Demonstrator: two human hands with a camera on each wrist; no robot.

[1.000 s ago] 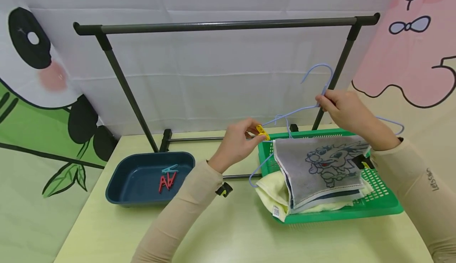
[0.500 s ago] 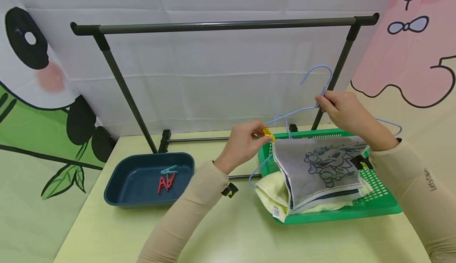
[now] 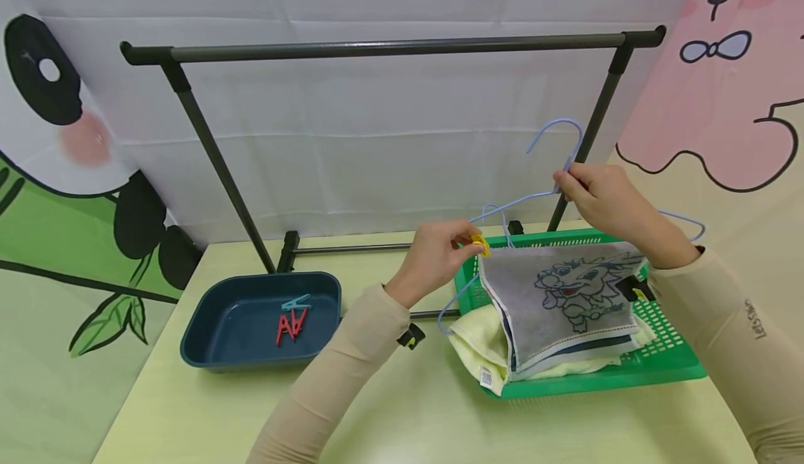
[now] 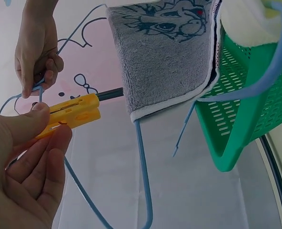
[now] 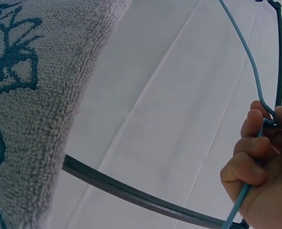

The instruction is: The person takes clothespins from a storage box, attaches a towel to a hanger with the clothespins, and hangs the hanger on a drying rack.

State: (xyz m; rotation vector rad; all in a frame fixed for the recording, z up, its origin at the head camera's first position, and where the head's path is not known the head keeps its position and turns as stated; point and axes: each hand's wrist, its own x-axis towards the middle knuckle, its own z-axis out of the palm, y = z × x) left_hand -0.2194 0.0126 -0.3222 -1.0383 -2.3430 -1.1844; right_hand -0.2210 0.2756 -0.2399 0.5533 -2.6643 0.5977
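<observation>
A light-blue wire hanger [image 3: 516, 203] stands hook-up, its neck gripped by my right hand [image 3: 608, 202]. Folded over its lower bar is a grey towel [image 3: 509, 282] with a blue cartoon-dragon print. My left hand [image 3: 432, 260] pinches a yellow clothespin [image 3: 481, 244] between thumb and fingers, right by the towel's upper left corner. In the left wrist view, the clothespin [image 4: 76, 112] points toward the towel's edge [image 4: 124, 67], a short gap between them. Curled fingers of the right hand [image 5: 262, 162] close round the hanger wire in the right wrist view.
Beneath the towel sits a green basket [image 3: 681, 356] holding a pale yellow cloth [image 3: 474, 338] and another hanger [image 3: 447, 310]. To the left, a navy tub [image 3: 216, 324] contains red clothespins [image 3: 292, 326] and a light-blue one [image 3: 295, 302]. Behind stands a dark rack [image 3: 377, 49].
My left hand has shifted a little right with the yellow clothespin, which has turned and come closer to the towel's upper left corner. The right hand keeps its grip, nearly still.
</observation>
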